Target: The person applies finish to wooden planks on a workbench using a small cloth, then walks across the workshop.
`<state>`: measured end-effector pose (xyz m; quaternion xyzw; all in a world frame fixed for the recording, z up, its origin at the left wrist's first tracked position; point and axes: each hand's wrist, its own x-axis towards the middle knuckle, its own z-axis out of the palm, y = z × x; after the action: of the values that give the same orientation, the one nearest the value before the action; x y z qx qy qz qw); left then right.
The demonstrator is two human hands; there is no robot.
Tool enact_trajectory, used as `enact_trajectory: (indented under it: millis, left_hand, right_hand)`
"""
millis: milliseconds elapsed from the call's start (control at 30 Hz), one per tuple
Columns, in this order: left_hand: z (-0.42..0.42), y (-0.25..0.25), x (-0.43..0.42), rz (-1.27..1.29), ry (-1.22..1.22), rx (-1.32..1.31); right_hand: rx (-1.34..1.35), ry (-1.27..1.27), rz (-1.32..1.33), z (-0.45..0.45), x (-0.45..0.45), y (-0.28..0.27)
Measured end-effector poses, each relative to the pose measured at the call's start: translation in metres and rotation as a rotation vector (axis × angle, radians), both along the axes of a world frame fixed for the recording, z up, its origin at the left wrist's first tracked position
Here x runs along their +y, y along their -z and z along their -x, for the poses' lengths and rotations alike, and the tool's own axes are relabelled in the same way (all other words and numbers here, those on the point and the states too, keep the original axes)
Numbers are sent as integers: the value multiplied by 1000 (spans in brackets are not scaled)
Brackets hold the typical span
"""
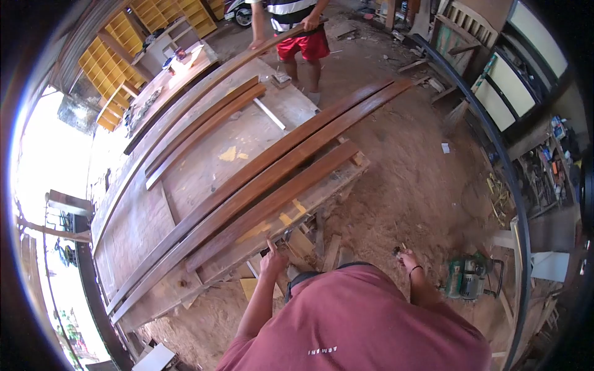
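My left hand (273, 262) is at the near edge of a large worktable (210, 162), index finger stretched toward the boards and the other fingers partly curled. A short reddish-brown board (278, 201) lies closest to it. Beyond that rest two long brown boards, a near one (266, 168) and a far one (250, 169), side by side and running past the table's right end. Out over the dirt floor, my right hand (408, 260) is closed around a small dark item (397, 251), too small to name.
Across the table a person in red shorts (303, 46) holds a long wooden strip (216, 77). Two shorter strips (207, 127) lie on the far half. A green power tool (468, 276) stands on the floor at right, inside a long dark curved bar (504, 154). Yellow shelving (114, 52) stands behind.
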<state>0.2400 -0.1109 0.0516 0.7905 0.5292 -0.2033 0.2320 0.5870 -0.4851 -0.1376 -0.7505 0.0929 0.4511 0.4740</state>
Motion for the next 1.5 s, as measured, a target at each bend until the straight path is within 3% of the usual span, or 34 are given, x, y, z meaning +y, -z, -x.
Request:
enact_trajectory:
  millis: [233, 267, 333, 367, 433, 467, 533, 633, 733, 767, 800, 833, 867, 900, 967, 1000, 1100, 1233, 1333, 1500]
  left_hand:
    - [-3, 35, 15, 74, 13, -60]
    - [-2, 42, 22, 135, 357, 107]
    - [11, 77, 32, 197, 701, 275]
    - [27, 109, 33, 138, 548, 218]
    - [22, 93, 29, 79, 395, 160]
    - [19, 76, 29, 3, 711, 183]
    - [13, 58, 28, -74, 1020, 203]
    - [11, 67, 26, -9, 984, 286]
    - [13, 57, 10, -28, 110, -218]
    - [13, 52, 5, -69, -47, -340]
    - [16, 47, 1, -114, -171, -424]
    - [22, 46, -5, -149, -265, -472]
    - [27, 45, -12, -177, -325, -503]
    - [32, 49, -19, -202, -363, -521]
    - [48, 56, -34, -349, -356, -611]
    - [60, 62, -39, -240, -384, -456]
    - [95, 65, -62, -200, -426, -355]
    - [160, 152, -98, -66, -620, -266]
    - [181, 125, -121, 95, -675, -182]
    - [194, 144, -137, 150, -791, -126]
  right_hand:
    - [25, -6, 48, -6, 7, -20]
    - [26, 11, 39, -7, 8, -16]
    - [21, -24, 29, -10, 10, -15]
    - [16, -60, 18, -11, 11, -16]
    - [12, -25, 25, -9, 15, -17]
    - [9, 9, 32, -8, 17, -17]
    - [9, -18, 38, -11, 16, -13]
    - [-5, -28, 12, -8, 10, -21]
    - [80, -74, -197, -17, 13, 2]
    - [33, -153, -147, -23, 5, 18]
    - [68, -151, -54, -22, 13, 1]
    - [77, -124, -174, -19, 11, 4]
    - [130, 8, -63, -26, 8, 25]
    - [-10, -243, -133, -32, 2, 26]
    - [147, -311, -152, -78, -39, 155]
    - [224, -349, -157, -91, -51, 196]
    - [39, -427, -8, -92, 3, 123]
    - [-15, -451, 24, -95, 43, 85]
    - [-43, -466, 21, -102, 61, 75]
    - [-79, -504, -19, -113, 74, 73]
